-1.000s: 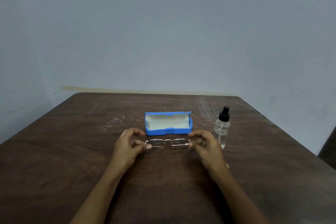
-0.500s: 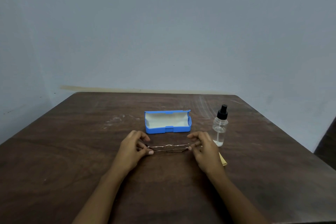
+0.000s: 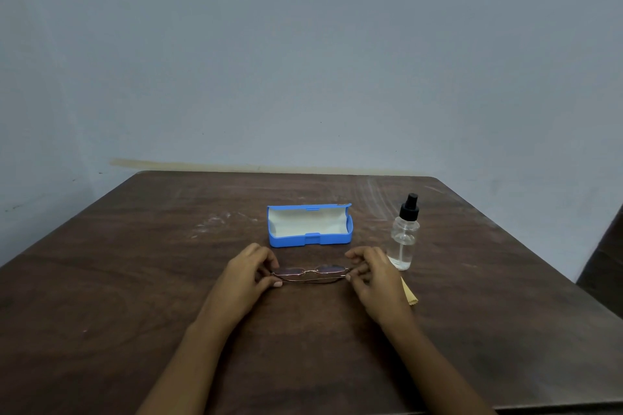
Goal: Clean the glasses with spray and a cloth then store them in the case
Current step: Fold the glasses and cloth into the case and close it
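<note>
Thin metal-framed glasses with folded arms are held low over the brown table. My left hand pinches their left end and my right hand pinches their right end. Just beyond them an open blue case with a pale lining lies on the table. A clear spray bottle with a black nozzle stands upright to the right of the case. A yellow cloth peeks out from behind my right hand, mostly hidden.
A plain grey-blue wall rises behind the table's far edge. A dark object stands off the table's right side. Pale scuff marks show on the wood left of the case.
The glasses have sunk from in front of the case to nearer the tabletop, and both hands have drawn slightly towards me. Case and bottle have stayed put.
</note>
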